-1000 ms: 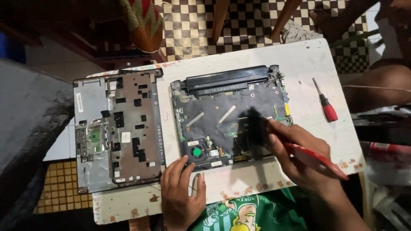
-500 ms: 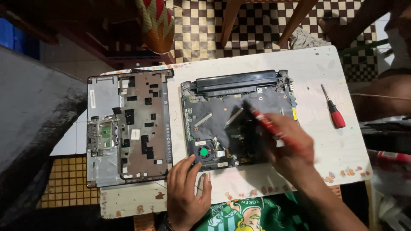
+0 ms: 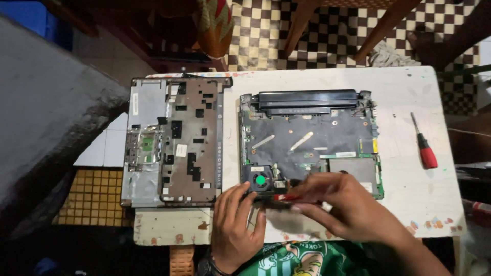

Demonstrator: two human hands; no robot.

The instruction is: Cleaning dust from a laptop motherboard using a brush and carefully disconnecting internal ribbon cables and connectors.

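An opened laptop base lies on a white table, its circuit board bare and a small fan with a green hub at the near left corner. My right hand grips a red-handled screwdriver, laid almost flat, tip pointing left toward the fan. My left hand rests with its fingers against the laptop's near edge, just below the fan. The detached top cover lies upside down to the left of the base.
A second red-handled screwdriver lies on the table at the right. Wooden chair legs stand over a checkered floor behind the table. A dark grey surface fills the left side. Yellow tiles show below the cover.
My right hand has come down from the middle of the board to the near edge, turning the screwdriver toward the fan. The left hand has stayed at the near edge.
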